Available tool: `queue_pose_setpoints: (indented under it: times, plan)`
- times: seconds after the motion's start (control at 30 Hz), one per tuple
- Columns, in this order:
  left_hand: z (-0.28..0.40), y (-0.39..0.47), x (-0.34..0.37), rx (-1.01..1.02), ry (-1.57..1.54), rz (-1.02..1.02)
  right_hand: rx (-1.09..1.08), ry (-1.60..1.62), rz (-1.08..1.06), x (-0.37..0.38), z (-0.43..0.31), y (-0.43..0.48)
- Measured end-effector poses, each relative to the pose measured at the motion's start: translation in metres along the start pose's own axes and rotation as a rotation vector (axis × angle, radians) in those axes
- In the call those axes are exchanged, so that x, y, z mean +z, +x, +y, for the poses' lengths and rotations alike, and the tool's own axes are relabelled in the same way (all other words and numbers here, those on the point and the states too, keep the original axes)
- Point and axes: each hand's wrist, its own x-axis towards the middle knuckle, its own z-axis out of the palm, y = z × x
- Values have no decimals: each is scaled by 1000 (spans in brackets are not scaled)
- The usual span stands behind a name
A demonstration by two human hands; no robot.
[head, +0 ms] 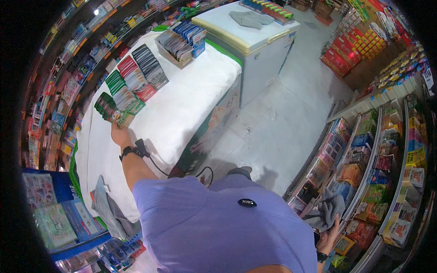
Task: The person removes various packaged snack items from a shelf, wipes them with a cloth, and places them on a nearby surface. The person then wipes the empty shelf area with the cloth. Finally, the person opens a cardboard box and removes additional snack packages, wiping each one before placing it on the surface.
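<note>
My left hand (120, 133) reaches over the white-covered counter (170, 116) and touches the near end of a row of dark green packets (105, 105); whether its fingers grip a packet cannot be told. Beside that row lie overlapping rows of green-and-white packets (121, 90), red packets (136, 76) and black packets (149, 65). An open box of upright packets (174, 49) stands farther along the counter. At the lower right, my right hand (329, 235) holds a bunched grey cloth (327, 210) in front of the shelves.
A white chest freezer (245, 37) with a grey cloth (251, 19) on top adjoins the counter's far end. Stocked shelves (368, 177) line the right, and others (65, 95) curve behind the counter. Grey garments (111, 211) drape over the counter's near left edge. A cable (158, 167) hangs from my left wrist.
</note>
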Motion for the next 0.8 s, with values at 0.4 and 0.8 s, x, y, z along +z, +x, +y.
queue_pose_setpoints:
  times: [0.4, 0.8]
  plan:
    - [29, -85, 6, 53, -113, 260, -64, 94, 31, -25, 19, -21]
    - [389, -300, 38, 584, -1011, -1755, -280, 59, 339, -37, 60, -122]
